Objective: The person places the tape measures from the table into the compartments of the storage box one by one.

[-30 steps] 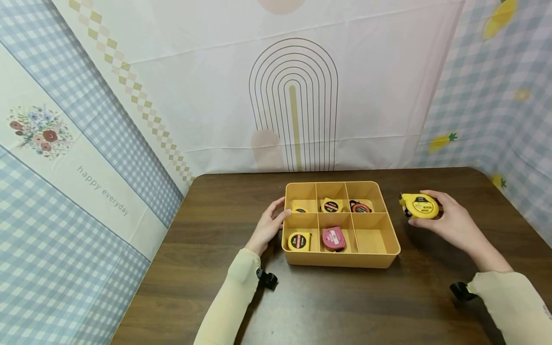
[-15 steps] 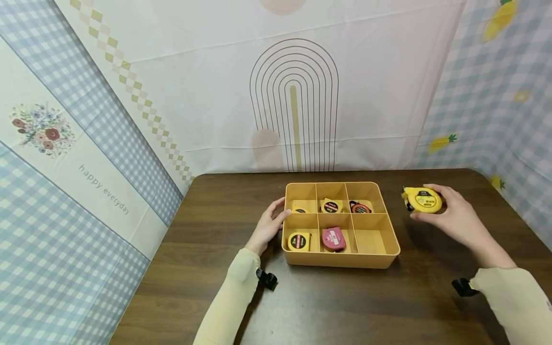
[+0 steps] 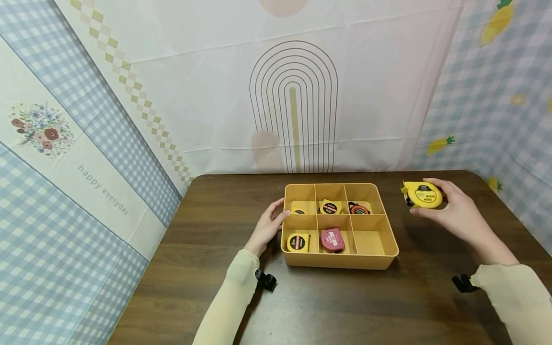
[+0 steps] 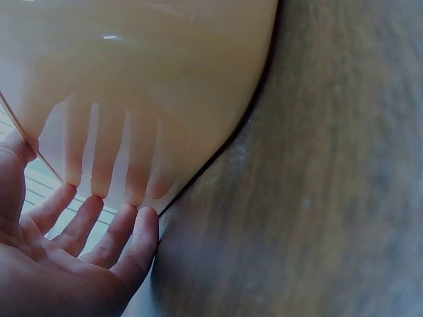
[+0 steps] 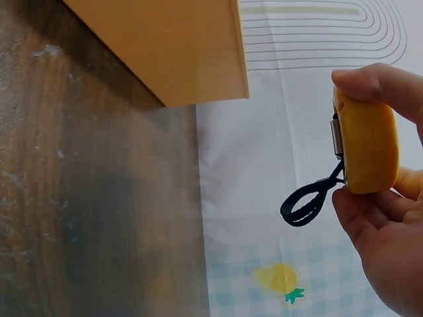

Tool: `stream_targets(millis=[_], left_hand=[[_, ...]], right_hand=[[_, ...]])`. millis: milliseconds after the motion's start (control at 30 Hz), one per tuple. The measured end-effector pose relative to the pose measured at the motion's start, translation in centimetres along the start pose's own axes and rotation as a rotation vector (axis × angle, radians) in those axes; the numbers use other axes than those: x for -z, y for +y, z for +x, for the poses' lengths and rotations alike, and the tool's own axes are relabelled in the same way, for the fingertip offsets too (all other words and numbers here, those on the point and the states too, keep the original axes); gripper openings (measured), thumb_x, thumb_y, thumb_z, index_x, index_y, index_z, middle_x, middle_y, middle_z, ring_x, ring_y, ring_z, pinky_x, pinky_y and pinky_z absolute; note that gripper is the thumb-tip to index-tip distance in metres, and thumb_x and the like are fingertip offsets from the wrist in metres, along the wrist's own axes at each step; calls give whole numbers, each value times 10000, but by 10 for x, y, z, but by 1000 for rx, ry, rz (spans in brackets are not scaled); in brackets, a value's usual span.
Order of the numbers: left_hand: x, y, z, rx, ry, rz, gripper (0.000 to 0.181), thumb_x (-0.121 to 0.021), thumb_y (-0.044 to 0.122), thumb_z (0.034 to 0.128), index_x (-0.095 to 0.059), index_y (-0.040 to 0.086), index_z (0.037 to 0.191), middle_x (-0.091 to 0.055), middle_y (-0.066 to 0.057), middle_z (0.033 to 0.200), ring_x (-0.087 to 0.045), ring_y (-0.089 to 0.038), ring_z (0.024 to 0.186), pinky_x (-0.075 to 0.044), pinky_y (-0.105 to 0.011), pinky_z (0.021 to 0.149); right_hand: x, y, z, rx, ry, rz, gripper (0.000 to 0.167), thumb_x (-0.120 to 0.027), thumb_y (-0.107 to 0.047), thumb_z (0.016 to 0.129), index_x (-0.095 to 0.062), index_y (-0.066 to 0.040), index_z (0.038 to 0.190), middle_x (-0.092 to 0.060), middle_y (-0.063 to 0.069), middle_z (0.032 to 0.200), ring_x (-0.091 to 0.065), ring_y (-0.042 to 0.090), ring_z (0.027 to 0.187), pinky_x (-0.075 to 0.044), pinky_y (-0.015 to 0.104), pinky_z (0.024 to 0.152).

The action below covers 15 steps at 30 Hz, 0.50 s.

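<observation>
My right hand (image 3: 461,218) grips a yellow tape measure (image 3: 424,195) between thumb and fingers, above the table to the right of a divided tan box (image 3: 340,261). A black wrist loop (image 5: 305,208) hangs from that tape measure in the right wrist view. At the box's left wall, my left hand (image 3: 264,231) has its thumb over the rim and its fingertips against the outside. The front row of the box holds a yellow tape measure (image 3: 298,243) at left and a pink tape measure (image 3: 332,240) in the middle.
Along the box's back row lie a partly hidden yellow tape measure (image 3: 298,210), a yellow one with a black label (image 3: 330,207) and an orange-and-black one (image 3: 359,208). The brown wooden table (image 3: 336,306) ends at a patterned cloth (image 3: 366,96) behind.
My right hand has lifted the yellow tape measure slightly and shifted it a little farther back and to the right. My left hand and the box stay in place.
</observation>
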<state>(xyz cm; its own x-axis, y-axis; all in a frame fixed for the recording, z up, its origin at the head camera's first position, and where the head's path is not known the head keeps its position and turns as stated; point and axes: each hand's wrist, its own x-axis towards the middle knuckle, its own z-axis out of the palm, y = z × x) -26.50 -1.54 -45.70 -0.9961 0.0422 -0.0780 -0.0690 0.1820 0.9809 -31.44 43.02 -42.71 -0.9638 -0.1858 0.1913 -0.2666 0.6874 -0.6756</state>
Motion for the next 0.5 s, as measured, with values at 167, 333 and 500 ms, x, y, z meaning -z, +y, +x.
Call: stream_targets(millis=[167,333,500], left_hand=[[0,0,0,-6,-1,0,594,-597,207,1028,-366,59,1555,-399,-168,1562,-530,-332,1289,-539,-414,907],[1,0,0,2,-2,7,595,-599,216,1028,-369,67,1556,-401,-165,1560,-533,-331,1286,-536,-432,915],[0,0,0,-5,1,5,584,-588,206,1032,-370,50,1551,-399,-183,1557,-533,-342,1283,-538,-443,913]], right_hand=[[2,-6,0,-4,-2,2,948,-866,-389,798,-368,-33,1522,-379,323,1473,-379,550,1275,-332,679,926],[2,-10,0,-1,-2,3,950,-868,-401,794,-375,-42,1522,-394,311,1461,-402,521,1261,-350,663,916],[2,-15,0,7,2,6,949,-874,-391,789,-379,-50,1522,-407,298,1451,-426,502,1238,-364,653,907]])
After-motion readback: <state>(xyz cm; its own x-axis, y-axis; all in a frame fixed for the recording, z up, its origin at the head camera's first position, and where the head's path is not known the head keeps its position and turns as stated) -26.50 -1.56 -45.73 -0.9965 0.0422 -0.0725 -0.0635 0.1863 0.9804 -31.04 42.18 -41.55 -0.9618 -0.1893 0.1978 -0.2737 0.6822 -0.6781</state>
